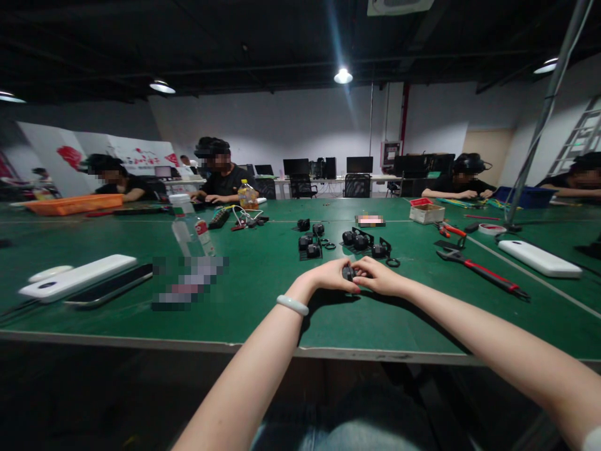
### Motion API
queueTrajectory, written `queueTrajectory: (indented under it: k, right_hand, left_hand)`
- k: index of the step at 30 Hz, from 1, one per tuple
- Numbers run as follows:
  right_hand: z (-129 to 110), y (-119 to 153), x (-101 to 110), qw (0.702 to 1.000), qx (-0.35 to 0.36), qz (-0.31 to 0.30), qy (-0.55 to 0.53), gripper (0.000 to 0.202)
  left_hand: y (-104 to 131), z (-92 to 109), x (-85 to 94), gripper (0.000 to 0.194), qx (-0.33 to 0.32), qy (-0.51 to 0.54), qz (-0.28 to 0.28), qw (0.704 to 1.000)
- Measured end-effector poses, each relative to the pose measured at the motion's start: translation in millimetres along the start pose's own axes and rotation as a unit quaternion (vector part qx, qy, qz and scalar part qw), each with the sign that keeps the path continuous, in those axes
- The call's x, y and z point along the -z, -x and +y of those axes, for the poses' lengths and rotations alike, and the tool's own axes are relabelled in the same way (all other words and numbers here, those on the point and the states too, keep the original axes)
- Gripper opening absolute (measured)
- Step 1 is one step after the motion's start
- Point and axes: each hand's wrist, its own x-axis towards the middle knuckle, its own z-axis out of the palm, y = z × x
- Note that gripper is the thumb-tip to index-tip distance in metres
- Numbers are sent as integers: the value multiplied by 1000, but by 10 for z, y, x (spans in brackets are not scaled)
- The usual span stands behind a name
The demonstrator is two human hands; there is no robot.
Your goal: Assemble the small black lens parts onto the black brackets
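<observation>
Both of my hands meet over the green table (pixel 263 313), around a small black part (pixel 348 273). My left hand (pixel 332 274), with a pale bangle on its wrist, has its fingers closed round this part. From the right, the fingertips of my right hand (pixel 381 277) pinch at the same part. Just beyond my hands lie black round fittings on brackets, one group (pixel 310 245) to the left and another (pixel 360 239) to the right. Loose black rings (pixel 393 262) lie beside them. My fingers hide much of the held part.
An adjustable wrench (pixel 488 273) with red-black handle, pliers (pixel 451 230), a small box (pixel 426 213) and a white power bank (pixel 539 258) lie right. Left are a clear bottle (pixel 184 228), a phone (pixel 110 285) and another white power bank (pixel 79 277). Several people sit across the table.
</observation>
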Motion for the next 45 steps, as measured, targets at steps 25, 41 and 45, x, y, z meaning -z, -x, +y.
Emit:
queueTrajectory:
  k: [25,41,45]
  right_hand:
    - [-23,-13,28,997,-44,-8,-60,31]
    - [35,-17,-21,993,-7,12,-119,42]
    - [18,-7,-6,995,-1,14,-102,41]
  left_hand:
    - [17,38,21,55,9,10,-10,1000]
    - [23,45,31,63,-7,20,-8,1000]
    - [7,14,16,63,-12,17,-7,1000]
